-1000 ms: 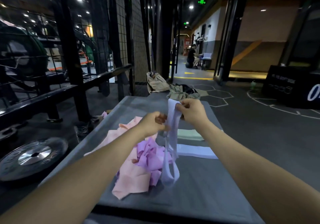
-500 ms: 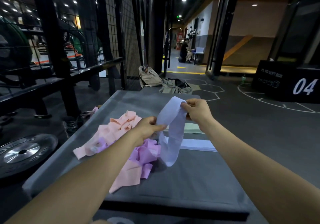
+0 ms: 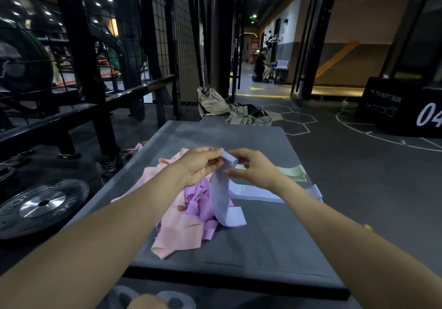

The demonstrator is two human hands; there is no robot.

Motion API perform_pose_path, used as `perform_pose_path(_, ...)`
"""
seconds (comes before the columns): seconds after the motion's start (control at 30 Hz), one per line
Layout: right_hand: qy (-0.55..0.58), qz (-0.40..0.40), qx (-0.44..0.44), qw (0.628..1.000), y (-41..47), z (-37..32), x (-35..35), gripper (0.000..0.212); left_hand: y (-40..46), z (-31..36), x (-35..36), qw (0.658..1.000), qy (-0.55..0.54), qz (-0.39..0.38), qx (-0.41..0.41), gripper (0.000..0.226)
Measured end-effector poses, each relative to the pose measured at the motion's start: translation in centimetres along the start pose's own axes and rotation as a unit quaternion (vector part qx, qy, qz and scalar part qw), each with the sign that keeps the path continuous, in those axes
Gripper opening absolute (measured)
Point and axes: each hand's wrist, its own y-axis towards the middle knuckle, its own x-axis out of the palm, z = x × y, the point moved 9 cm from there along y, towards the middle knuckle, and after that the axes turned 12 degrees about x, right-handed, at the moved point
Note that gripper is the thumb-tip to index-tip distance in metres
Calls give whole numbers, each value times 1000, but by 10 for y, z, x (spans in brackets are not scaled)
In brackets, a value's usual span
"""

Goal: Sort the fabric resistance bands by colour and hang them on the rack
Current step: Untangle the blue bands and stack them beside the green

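Grey mat (image 3: 275,244), pink bands (image 3: 177,234), purple bands (image 3: 199,199), folded pale bands (image 3: 253,192)

A pale lavender band (image 3: 223,196) hangs from the two grips, its top end folded between them, its lower end curled on the grey mat (image 3: 275,237). Below the left grip lies a heap of pink bands (image 3: 177,235) and purple bands (image 3: 199,196). Under the right grip lie flat white bands (image 3: 253,192) and a pale green band (image 3: 295,173).

Both forearms bare to frame edge; no sleeves, watch or rings visible. Left hand (image 3: 199,165) and right hand (image 3: 254,167) ungloved. Fingernails apparently short, detail blurred.
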Motion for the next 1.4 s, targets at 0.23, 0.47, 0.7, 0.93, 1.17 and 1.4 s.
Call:
perform_pose_path(0.23,-8,83,40,996,12,13,-23,40,-1,25,-7,956,283,-24,67,30)
perform_pose_path(0.47,79,25,61,995,14,19,-23,40,-1,37,37,919,316,-123,200,21)
perform_pose_path(0.7,112,-34,88,989,-3,37,-8,13,7,27,36,960,218,-39,171,21)
perform_pose_path(0.93,23,-32,104,994,-10,76,0,31,21,35,-3,976,109,109,154,21)
perform_pose_path(1.17,-35,-72,117,990,-20,105,-13,29,26,8,-46,963,73,238,101,11)
perform_pose_path(1.4,-185,-66,225,954,-38,175,-37,37,24,-17,-67,947,88,300,70,10)
